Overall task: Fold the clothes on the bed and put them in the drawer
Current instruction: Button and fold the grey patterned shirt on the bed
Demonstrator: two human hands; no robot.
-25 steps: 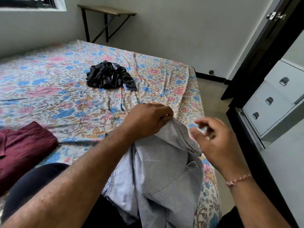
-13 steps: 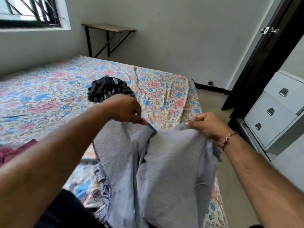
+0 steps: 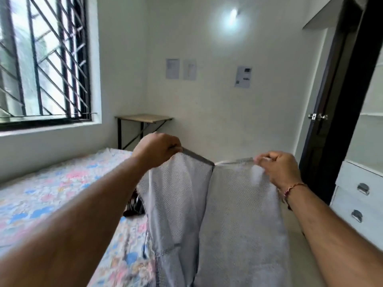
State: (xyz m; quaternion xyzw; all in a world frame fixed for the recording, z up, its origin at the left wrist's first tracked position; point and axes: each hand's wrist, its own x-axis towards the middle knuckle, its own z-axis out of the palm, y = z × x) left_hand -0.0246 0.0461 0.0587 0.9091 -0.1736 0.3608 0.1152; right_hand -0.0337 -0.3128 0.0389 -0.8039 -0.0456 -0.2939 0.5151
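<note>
Now, item by item. Bed [image 3: 51, 195], floral sheet, at 8 o'clock: it no longer bears the garment. Grey shirt [image 3: 238, 214], dotted weave, centre to 6 o'clock: a second ago bunched low over the mattress edge, now lifted clear and hanging full length in the air, stretched by its top edge. White drawer unit [image 3: 361, 195], at 3 o'clock, drawers closed. Dark striped garment [image 3: 133, 206], at 7 o'clock of the left hand, lying on the bed, unfolded. Left hand [image 3: 157, 150]: fingers curled, pinching the shirt's dark-trimmed top corner. Right hand [image 3: 277, 168]: fingers curled on the opposite corner. Judgement: the shirt is shaken out ready for folding; stowing remains.
</note>
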